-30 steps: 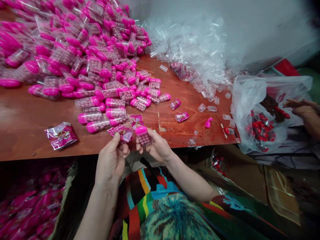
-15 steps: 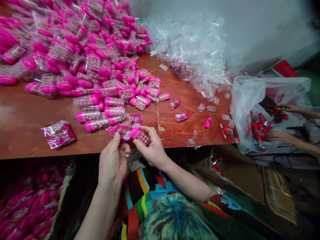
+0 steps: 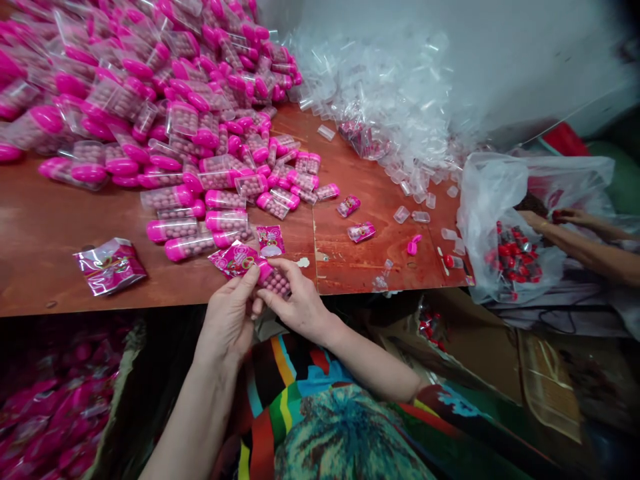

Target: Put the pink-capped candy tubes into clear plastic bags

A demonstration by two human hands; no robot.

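My right hand (image 3: 303,303) is closed around a small clear container of pink candy balls (image 3: 277,285), with its pink cap pointing left. My left hand (image 3: 230,317) pinches a shiny pink printed wrapper (image 3: 234,259) at the end that meets the cap. The left thumb lies against the cap, and the fingertips underneath are partly hidden. Just behind the hands, a small flat pink packet (image 3: 271,240) rests on the table. Several filled containers with pink caps (image 3: 189,247) lie close by to the left.
A big heap of filled containers (image 3: 120,100) covers the back left of the wooden table (image 3: 280,267). Empty clear containers (image 3: 370,80) are piled behind. A larger wrapped packet (image 3: 110,267) lies left. At right, another person's hands (image 3: 550,220) work over a plastic bag (image 3: 490,180).
My left thumb and fingers have closed in on the capped end of the container, which has shifted slightly left and down. The other person's hands have moved farther back in the bag.
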